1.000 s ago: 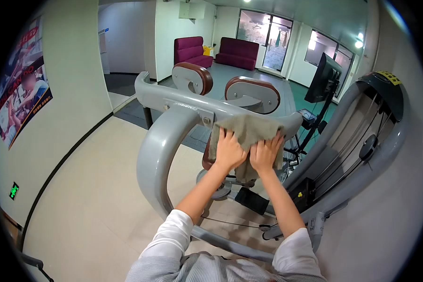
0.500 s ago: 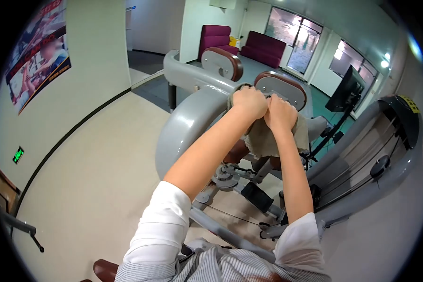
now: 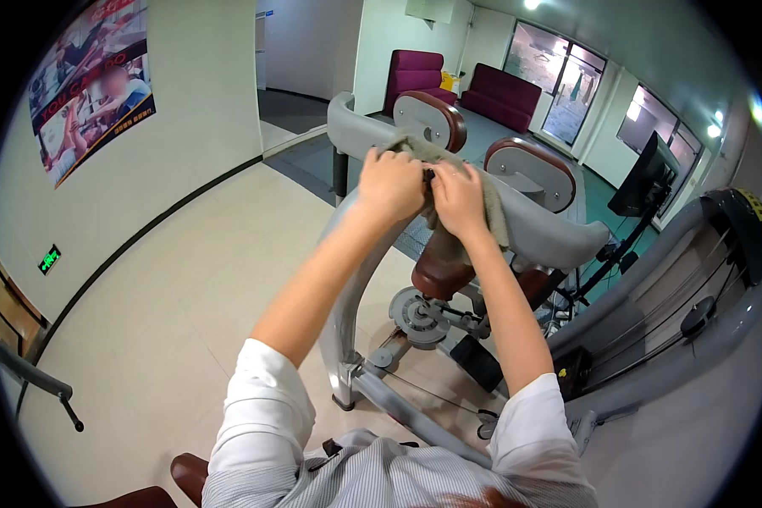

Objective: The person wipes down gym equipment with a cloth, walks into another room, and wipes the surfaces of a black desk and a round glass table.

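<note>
A grey-green cloth (image 3: 494, 212) is draped over the grey top bar (image 3: 550, 233) of an exercise machine. My left hand (image 3: 391, 184) is closed on the cloth at its left part, above the bar's junction with the curved frame. Close beside it, my right hand (image 3: 460, 200) also grips the cloth, its fingers bent over the bar. Part of the cloth hangs below my hands, behind my right wrist. Two brown-edged pads, a left one (image 3: 427, 121) and a right one (image 3: 525, 173), stand just beyond the bar.
A weight-stack frame (image 3: 694, 339) with cables rises at the right, near a black monitor (image 3: 643, 175) on a stand. Below the bar are a brown seat (image 3: 440, 275) and round plates (image 3: 419, 316). Purple sofas (image 3: 499, 96) stand far back; a black-tipped lever (image 3: 42, 381) juts in at lower left.
Both hands and the cloth have moved left along the bar, from its right part to near the curved frame's junction. The camera view has turned, shifting the machine rightward in view.
</note>
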Demonstrator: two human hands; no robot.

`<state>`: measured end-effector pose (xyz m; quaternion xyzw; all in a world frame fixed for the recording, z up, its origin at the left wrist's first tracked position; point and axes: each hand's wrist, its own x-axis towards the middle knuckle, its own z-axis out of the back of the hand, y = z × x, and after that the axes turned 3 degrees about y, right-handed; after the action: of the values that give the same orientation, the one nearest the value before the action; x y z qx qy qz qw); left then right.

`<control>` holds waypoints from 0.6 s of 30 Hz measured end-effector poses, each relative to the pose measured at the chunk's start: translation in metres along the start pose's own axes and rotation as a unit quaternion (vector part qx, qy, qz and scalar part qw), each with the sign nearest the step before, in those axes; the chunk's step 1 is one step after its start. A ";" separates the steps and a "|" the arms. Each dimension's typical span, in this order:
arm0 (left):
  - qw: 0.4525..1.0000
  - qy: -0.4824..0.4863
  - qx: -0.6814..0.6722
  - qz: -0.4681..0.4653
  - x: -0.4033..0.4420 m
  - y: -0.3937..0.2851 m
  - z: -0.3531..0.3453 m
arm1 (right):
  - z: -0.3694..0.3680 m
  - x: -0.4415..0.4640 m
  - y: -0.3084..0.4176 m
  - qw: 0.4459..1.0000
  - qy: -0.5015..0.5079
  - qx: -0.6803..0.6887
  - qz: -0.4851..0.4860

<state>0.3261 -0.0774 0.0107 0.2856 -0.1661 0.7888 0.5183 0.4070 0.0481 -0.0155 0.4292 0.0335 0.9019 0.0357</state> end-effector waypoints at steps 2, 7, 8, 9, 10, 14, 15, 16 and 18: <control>0.998 -0.013 -0.062 -0.004 -0.010 0.014 0.002 | -0.002 -0.005 0.013 0.997 0.010 0.066 -0.025; 0.985 0.062 -0.153 0.051 -0.035 0.037 0.043 | -0.016 -0.005 0.052 0.988 0.012 0.147 -0.046; 0.971 0.129 -0.172 0.103 -0.040 0.041 0.058 | -0.016 -0.008 0.060 0.992 0.011 0.123 -0.024; 0.950 0.195 -0.189 0.154 -0.045 0.045 0.068 | -0.012 -0.010 0.074 0.993 0.020 0.118 -0.005; 0.952 0.192 -0.183 0.152 -0.053 0.053 0.068 | -0.008 -0.012 0.088 0.992 0.044 0.113 0.017; 0.932 0.130 -0.253 0.225 -0.092 0.069 0.041 | -0.013 -0.023 0.127 0.989 0.101 0.078 0.070; 0.909 0.120 -0.315 0.246 -0.100 0.071 0.036 | -0.014 -0.025 0.129 0.989 0.098 0.082 0.074; 0.900 0.109 -0.350 0.236 -0.107 0.073 0.033 | -0.016 -0.027 0.128 0.989 0.094 0.093 0.074; 0.889 0.107 -0.382 0.228 -0.110 0.079 0.029 | -0.016 -0.025 0.124 0.985 0.108 0.117 0.059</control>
<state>0.2952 -0.2048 -0.0327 -0.0666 -0.4586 0.7866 0.4081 0.4059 -0.0778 -0.0338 0.3316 0.1173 0.9334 -0.0715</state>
